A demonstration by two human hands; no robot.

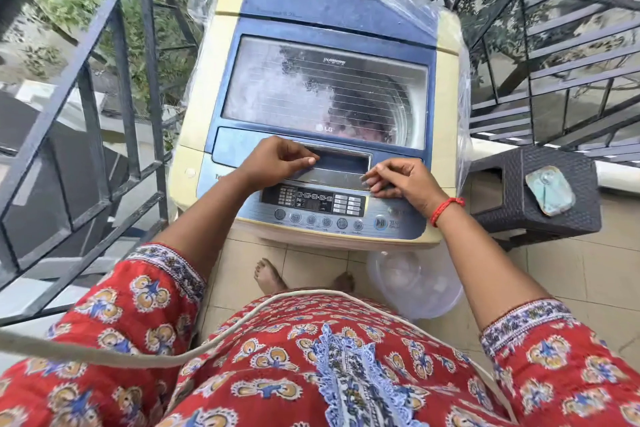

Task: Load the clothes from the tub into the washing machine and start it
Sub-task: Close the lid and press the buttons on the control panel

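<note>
- Washer [322, 107] stands straight ahead of me on the balcony floor, lid [323, 87] shut, a plastic sheet draped over its back.
- Through the lid window I see the drum, but glare hides whether clothes lie inside.
- Tub [415, 284] sits on the floor by my feet, and looks empty.
- So loading seems done; starting is left, I judge.
- Left hand [277, 159] rests at the lid handle [341, 163], fingers curled, gripping nothing.
- Right hand [401, 180] touches the lid's front edge above the panel [313, 201], fingers loosely bent, empty.
- Start button [380, 222] is untouched.
</note>
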